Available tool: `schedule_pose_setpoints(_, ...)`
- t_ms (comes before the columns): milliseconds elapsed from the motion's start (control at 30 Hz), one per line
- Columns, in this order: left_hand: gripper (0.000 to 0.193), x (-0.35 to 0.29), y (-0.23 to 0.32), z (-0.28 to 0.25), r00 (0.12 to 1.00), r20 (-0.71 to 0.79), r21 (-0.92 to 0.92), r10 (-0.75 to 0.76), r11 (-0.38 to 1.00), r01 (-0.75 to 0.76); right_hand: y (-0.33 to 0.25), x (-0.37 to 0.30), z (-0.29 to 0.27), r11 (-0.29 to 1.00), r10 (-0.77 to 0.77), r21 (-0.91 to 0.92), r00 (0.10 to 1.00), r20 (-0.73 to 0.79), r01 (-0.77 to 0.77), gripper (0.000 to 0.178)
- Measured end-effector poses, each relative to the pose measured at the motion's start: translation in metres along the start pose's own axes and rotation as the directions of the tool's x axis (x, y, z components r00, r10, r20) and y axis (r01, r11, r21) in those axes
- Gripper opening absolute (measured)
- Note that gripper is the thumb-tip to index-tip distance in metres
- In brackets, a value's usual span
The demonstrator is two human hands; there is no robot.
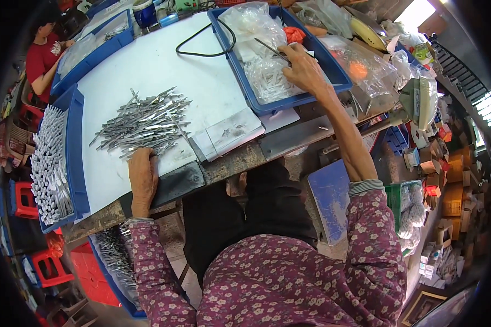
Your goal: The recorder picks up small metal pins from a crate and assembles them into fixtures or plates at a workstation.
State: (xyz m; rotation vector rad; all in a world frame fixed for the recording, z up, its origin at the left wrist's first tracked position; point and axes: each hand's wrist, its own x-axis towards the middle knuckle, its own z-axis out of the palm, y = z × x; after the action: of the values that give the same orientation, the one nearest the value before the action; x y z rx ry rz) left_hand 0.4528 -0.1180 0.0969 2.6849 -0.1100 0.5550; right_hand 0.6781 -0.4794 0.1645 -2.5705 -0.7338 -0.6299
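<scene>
My right hand [304, 66] is over the blue tray [252, 99] at the far right of the table, closed round a thin, dark, pointed metal tool [270, 47]. Below it in the tray lies a clear plastic bag of slim white pieces [268, 80], beside a red plastic bag [294, 35]. At the table's near edge, my left hand [143, 173] rests against the front of a loose pile of thin silvery metal pieces [144, 120]. Its fingers are curled under, and what they hold, if anything, is hidden.
A blue bin [77, 158] at the left holds many white-ended sticks. A stack of smudged white sheets [229, 133] lies near the front edge. A black cable loop [204, 53] crosses the white tabletop. Beyond, at the far left, a person in red [42, 57] sits by another tray.
</scene>
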Motion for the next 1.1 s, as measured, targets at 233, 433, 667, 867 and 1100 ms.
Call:
schedule_pose_setpoints(233,0.013,0.006,0.008,0.001,0.999,-0.032,-0.052,0.017,0.998,-0.018,0.023,0.014,0.006,0.985,0.164,0.025,0.964,0.209,-0.173,0.020)
schedule_pose_setpoints(433,0.015,0.000,0.006,-0.001,0.998,-0.064,-0.050,-0.003,0.999,0.000,-0.037,0.002,-0.025,0.993,-0.014,0.114,0.999,-0.052,0.020,0.016)
schedule_pose_setpoints(667,0.015,0.006,0.010,0.000,0.999,-0.047,-0.062,-0.005,0.998,0.003,-0.017,-0.002,-0.008,0.988,-0.130,0.050,0.966,-0.222,0.144,0.014)
schedule_pose_setpoints(867,0.015,0.003,0.009,-0.001,0.999,-0.050,-0.052,-0.017,0.999,0.014,-0.036,-0.015,-0.008,0.948,-0.274,0.080,0.916,-0.294,0.309,0.014)
schedule_pose_setpoints(1100,0.015,0.005,0.007,0.001,0.998,-0.062,-0.034,-0.006,0.999,0.004,-0.002,-0.012,0.010,0.991,-0.064,0.101,0.980,-0.189,0.084,0.019)
